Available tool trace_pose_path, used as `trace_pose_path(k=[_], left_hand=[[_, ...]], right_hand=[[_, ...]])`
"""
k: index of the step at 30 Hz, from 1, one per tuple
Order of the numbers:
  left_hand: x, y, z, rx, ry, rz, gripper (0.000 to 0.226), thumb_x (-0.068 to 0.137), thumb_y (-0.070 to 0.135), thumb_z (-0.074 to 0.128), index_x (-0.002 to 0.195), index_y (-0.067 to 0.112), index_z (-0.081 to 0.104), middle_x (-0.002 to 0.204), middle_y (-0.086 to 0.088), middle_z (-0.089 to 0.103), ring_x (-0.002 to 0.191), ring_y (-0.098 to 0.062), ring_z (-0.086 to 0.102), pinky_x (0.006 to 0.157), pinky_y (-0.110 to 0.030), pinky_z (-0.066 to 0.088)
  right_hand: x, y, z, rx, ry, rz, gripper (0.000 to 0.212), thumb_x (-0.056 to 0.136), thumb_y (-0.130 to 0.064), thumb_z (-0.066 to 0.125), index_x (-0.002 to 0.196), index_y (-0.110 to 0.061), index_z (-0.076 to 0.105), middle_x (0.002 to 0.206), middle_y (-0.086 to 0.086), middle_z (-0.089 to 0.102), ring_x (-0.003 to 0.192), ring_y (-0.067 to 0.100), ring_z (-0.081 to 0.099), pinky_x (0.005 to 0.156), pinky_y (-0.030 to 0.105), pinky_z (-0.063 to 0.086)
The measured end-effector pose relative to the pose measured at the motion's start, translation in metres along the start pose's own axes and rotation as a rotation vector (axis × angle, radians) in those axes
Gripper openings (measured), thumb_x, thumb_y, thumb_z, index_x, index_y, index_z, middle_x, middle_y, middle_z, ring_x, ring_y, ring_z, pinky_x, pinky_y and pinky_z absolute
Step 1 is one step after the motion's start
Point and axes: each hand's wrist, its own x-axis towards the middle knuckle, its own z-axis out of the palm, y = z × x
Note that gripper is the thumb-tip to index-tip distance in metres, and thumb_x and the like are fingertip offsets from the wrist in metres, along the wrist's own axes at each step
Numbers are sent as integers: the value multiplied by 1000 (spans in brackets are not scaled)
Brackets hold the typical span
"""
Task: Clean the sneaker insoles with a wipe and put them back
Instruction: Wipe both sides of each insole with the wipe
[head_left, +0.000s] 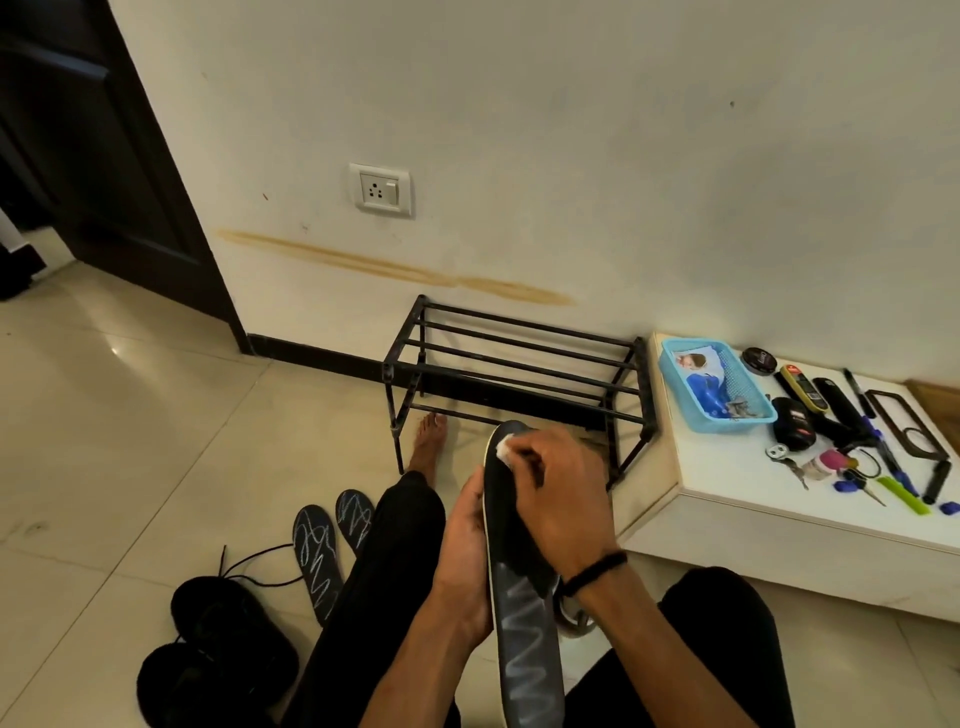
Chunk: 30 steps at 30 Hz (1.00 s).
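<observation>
At the bottom centre of the frame, the left hand gripped a dark insole by its edge. The right hand pressed a white wipe on its upper end, the fingers curled round the wipe. Two more insoles lay on the floor at lower left, near black sneakers. A black rack stood at the wall. At the right, a white table carried a blue basket.

Glossy beige floor tiles are reflecting light; a black rack is standing against the stained wall at twelve o'clock.
</observation>
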Motion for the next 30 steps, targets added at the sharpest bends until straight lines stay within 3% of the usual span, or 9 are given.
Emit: trace_pose_path(k=[3,7,10,12,15,20,23,26,30], left_hand=[[0,4,-8,-16,18,4,65,101,54,43,127,2,71,130,-24,67,118,-35,68,103,-46,53],[3,10,-5,-98,-80,-80,72,96,60,48,125,-1,71,132,-21,62,103,-31,66,90,-39,58],[8,4,-9,-105,-90,-116,77,97,63,51,139,-1,60,145,-20,52,122,-33,58,112,-43,44],[9,-4,-14,-77,-37,-116,76,100,63,42,137,0,63,147,-21,55,133,-34,57,121,-47,36],[6,-10,-12,-64,17,-138,69,100,60,38,132,7,69,136,-24,64,125,-37,63,114,-49,43],[10,-10,-14,-35,19,-58,55,104,44,41,110,6,80,110,-19,75,98,-30,76,83,-39,61],[9,-6,-14,-48,25,-53,58,104,45,41,116,1,76,119,-21,73,103,-31,74,95,-42,57],[10,0,-15,-102,-28,-65,66,103,50,41,133,-3,65,130,-24,64,112,-33,65,106,-46,49],[16,-5,-17,-152,-47,-92,72,102,53,41,139,-5,59,131,-24,61,112,-33,63,95,-46,55]], right_hand=[[-46,-9,4,13,-46,-78,9,94,-27,68,102,-27,71,101,-12,65,93,0,58,91,23,52],[-89,-9,-6,35,-84,-150,15,89,-19,74,104,-21,74,101,-11,65,90,1,62,84,17,53],[-84,-5,-7,-32,-67,-187,13,90,-16,73,103,-19,74,100,-9,65,90,5,62,83,23,55],[-66,2,-4,-68,-26,-154,9,92,-16,71,100,-19,74,99,-6,65,90,9,61,83,29,56],[-38,10,-3,-101,-8,-86,14,97,-21,63,107,-21,73,104,-5,66,95,11,61,88,29,53],[-38,0,-3,-119,-46,-100,16,96,-19,66,108,-20,76,102,-2,67,91,12,62,83,20,49],[-53,-3,-5,-80,-85,-103,16,92,-17,70,106,-21,77,101,-4,67,91,11,63,87,26,55],[-82,-2,-10,-55,-140,-138,22,86,-13,76,105,-24,77,100,-9,66,91,7,63,84,20,53],[-109,6,-19,-45,-172,-140,31,82,-10,80,107,-27,77,99,-15,63,89,5,61,75,21,54]])
